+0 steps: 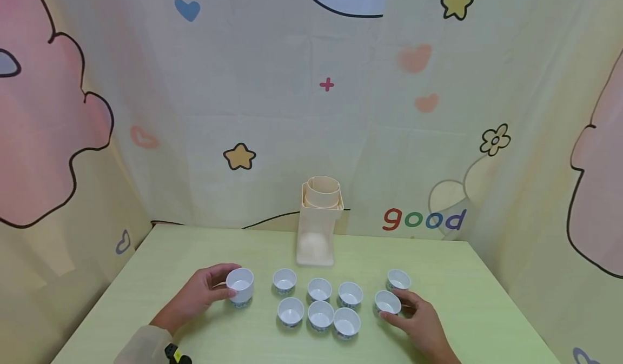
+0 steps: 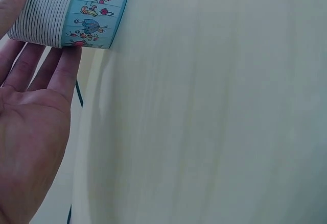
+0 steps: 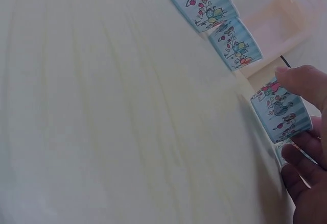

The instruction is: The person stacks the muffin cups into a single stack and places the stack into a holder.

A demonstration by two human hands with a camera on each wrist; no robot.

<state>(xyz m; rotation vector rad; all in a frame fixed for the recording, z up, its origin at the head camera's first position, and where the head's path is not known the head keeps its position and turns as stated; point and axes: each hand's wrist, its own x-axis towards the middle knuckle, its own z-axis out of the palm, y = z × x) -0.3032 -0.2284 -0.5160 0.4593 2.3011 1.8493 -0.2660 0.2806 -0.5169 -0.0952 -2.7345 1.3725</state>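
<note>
On the left, my left hand [image 1: 209,288] grips a stack of nested paper cups [image 1: 240,284] between thumb and fingers. In the left wrist view, many layered white rims show above the blue printed wall of the lowest cup [image 2: 94,17]. My right hand [image 1: 419,321] pinches a single paper cup [image 1: 387,303], white inside and blue with printed flowers outside [image 3: 281,109]. Just behind it stands another paper cup [image 1: 398,280], partly hidden by the fingers in the right wrist view. Several more paper cups [image 1: 320,315] stand upright in two loose rows between the hands.
A cream-coloured holder [image 1: 315,239] with a round tube [image 1: 323,191] on top stands at the table's back, behind the cups. The pale green table [image 1: 194,250] is bordered by printed cloth [image 1: 272,180] at the back and sides.
</note>
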